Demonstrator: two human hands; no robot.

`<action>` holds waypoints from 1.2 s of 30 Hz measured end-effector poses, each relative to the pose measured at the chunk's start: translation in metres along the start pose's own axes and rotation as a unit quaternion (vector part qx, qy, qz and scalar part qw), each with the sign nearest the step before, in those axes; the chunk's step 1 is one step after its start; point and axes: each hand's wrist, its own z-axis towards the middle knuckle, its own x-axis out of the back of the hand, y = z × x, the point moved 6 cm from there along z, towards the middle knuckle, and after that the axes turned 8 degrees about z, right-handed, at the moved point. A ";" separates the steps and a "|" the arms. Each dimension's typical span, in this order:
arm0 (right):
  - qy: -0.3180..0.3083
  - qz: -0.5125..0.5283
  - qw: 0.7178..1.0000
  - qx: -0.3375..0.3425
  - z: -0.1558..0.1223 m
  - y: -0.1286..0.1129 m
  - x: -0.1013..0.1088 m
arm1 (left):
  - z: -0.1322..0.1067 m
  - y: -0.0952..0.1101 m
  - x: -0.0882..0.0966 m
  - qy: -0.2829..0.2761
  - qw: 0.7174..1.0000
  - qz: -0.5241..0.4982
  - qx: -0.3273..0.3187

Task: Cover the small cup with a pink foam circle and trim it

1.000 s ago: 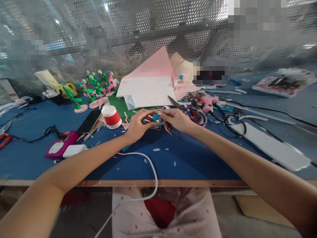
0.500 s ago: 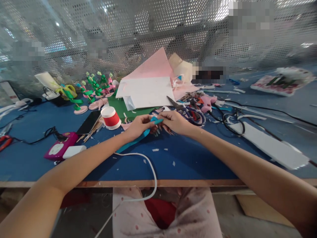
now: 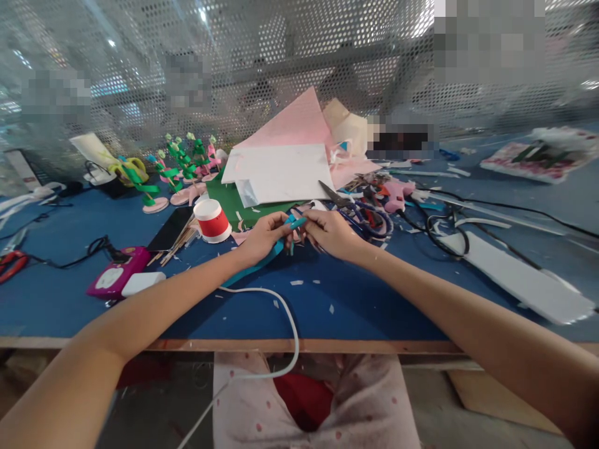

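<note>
My left hand and my right hand meet over the blue table, both pinching a teal strip of foam or paper. The strip's top end is folded between my fingertips, and its long tail trails down to the left under my left wrist. Both hands are closed on it.
Scissors and a pink glue gun lie just behind my right hand. A red and white cup, sticks, a phone and a magenta device are at left. Pink, white and green sheets pile up behind; small paper flowers stand left.
The teal strip has been drawn out from a small bundle into a long tail hanging under my left hand. My fingertips have shifted slightly and keep folding its top end.
</note>
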 end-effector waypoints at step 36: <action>0.062 0.015 0.998 0.004 -0.004 -0.006 0.001 | -0.004 -0.005 -0.008 -0.017 0.998 -0.024 0.061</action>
